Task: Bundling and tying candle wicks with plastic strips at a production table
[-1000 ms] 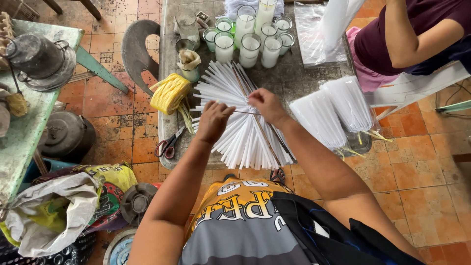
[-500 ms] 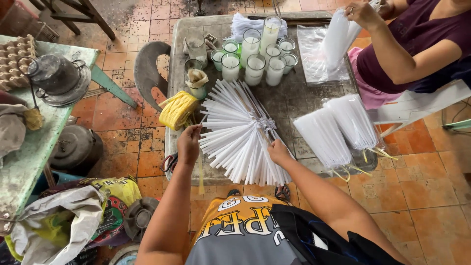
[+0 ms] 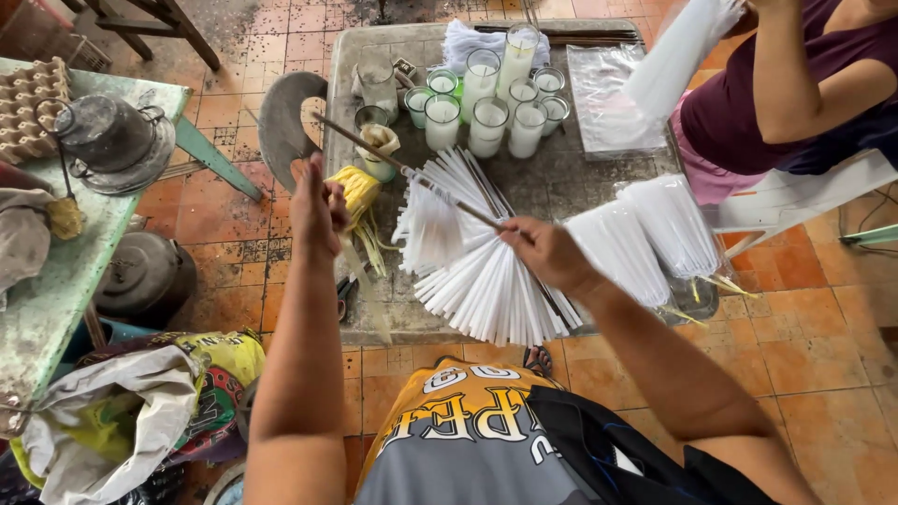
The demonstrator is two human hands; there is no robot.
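A fan of thin white candles lies spread on the near side of a low grey table. My right hand grips one end of a long thin dark stick that slants up and left over the fan. My left hand is raised off the table's left edge, fingers drawn together, beside a yellow bundle. Whether it holds anything I cannot tell. Several glasses filled with white wax stand at the far side.
More white candles lie to the right, near another person who lifts a white bundle. A green table on the left carries a sooty kettle and an egg tray. A pot and sacks sit below.
My left hand has come off the fan and risen to the left. My right hand now holds the stick slanted above the candles. The view has shifted.
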